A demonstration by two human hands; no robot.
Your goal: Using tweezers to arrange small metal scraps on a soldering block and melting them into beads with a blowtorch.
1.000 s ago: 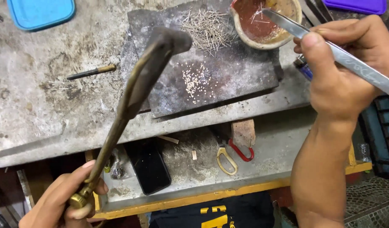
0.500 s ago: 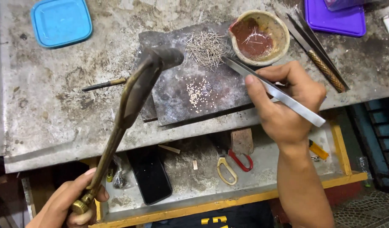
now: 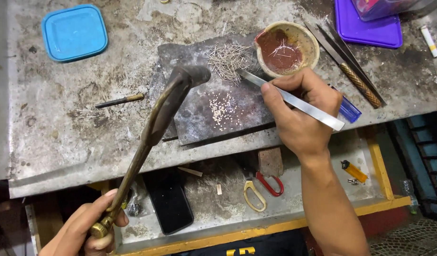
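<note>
R grip (image 3: pixel 299 118) pinches tweezers (image 3: pixel 294 99); L grip (image 3: pixel 85 227) clenched on torch (image 3: pixel 156 123), raised.

Bare counter (image 3: pixel 85 142) lay open left of the dark slab (image 3: pixel 237 114), broken only by a small stick tool (image 3: pixel 119 100) and a blue lid (image 3: pixel 74 32). The torch (image 3: pixel 166 109) crossed the slab's left edge. Bowl (image 3: pixel 287 47), files (image 3: pixel 351 71) and purple lid (image 3: pixel 368 28) crowded the right.
</note>
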